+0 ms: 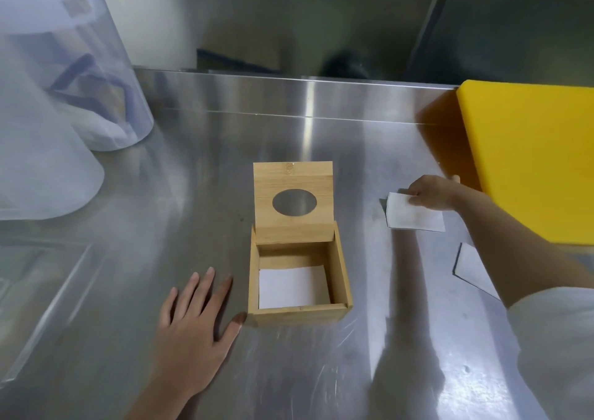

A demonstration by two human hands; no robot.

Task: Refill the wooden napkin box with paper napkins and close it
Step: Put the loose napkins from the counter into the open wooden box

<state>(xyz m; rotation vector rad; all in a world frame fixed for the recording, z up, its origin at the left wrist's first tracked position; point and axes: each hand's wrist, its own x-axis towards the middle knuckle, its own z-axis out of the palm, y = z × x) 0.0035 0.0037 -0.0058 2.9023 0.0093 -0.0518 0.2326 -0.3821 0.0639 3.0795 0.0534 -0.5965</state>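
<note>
The right hand (432, 192) was stretched to the right part of the table (321, 371), and its fingers were closed on the far edge of a white paper napkin (414, 215) that lay flat there. The left hand (196, 329) was laid flat on the table with spread fingers, nothing held in it, and its thumb was just beside the near left corner of the wooden napkin box (300, 313). The box stood in the middle, its lid (294, 201) with an oval hole raised upright at the far side. One napkin inside (292, 286) was seen on the bottom. Another napkin (472, 268) lay near the right sleeve. A yellow board (530, 162) was placed at the far right, and clear plastic containers (64, 98) at the far left.
</note>
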